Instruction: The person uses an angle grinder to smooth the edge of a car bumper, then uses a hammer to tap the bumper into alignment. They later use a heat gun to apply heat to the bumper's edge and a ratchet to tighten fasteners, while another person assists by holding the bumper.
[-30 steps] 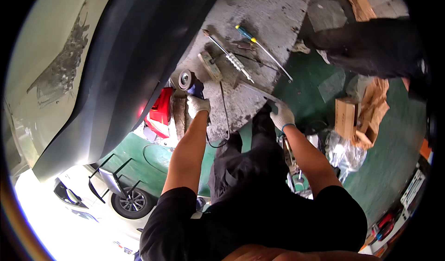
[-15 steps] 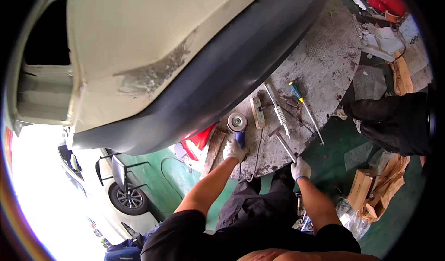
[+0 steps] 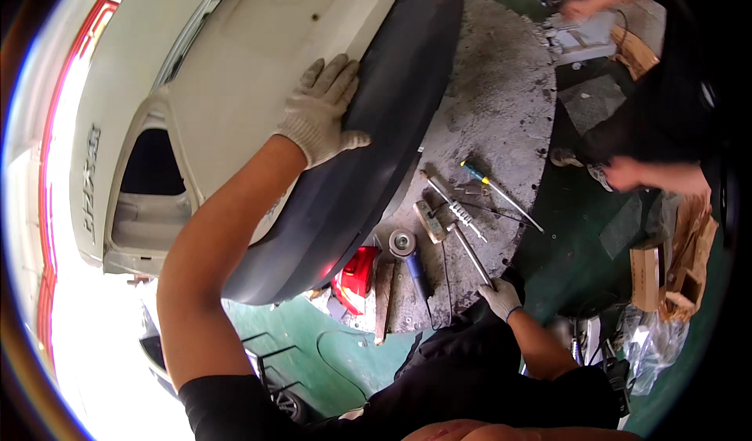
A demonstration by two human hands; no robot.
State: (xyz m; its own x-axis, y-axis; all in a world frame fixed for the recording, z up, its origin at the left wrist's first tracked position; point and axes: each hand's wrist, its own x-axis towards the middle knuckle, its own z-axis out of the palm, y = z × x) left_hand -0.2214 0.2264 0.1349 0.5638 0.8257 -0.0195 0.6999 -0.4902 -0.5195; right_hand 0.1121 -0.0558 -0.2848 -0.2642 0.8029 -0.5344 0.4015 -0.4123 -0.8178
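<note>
My left hand point(image 3: 325, 112), in a white knit glove, lies with fingers spread on the cream car body panel point(image 3: 258, 73), its thumb reaching over the dark bumper point(image 3: 392, 88). The scraped patch of that panel is mostly hidden behind my hand and arm. In my right hand point(image 3: 501, 298), also gloved, is the handle of a hammer point(image 3: 471, 254), its head toward the power strip point(image 3: 428, 220). An angle grinder point(image 3: 417, 275) with a blue body lies on the round metal platform point(image 3: 501, 96), released from my grip.
A long-shafted screwdriver point(image 3: 479, 175) and a rod with a coil spring point(image 3: 464, 218) lie on the platform. Near its left edge are a red tail light point(image 3: 356, 280) and a wooden strip point(image 3: 383, 300). Another person point(image 3: 650, 120) stands at right, by cardboard boxes point(image 3: 646, 278) and clear plastic.
My left hand has left the grinder and moved up onto the car panel. My right hand keeps the hammer. The view has shifted, and more of the other person shows at right.
</note>
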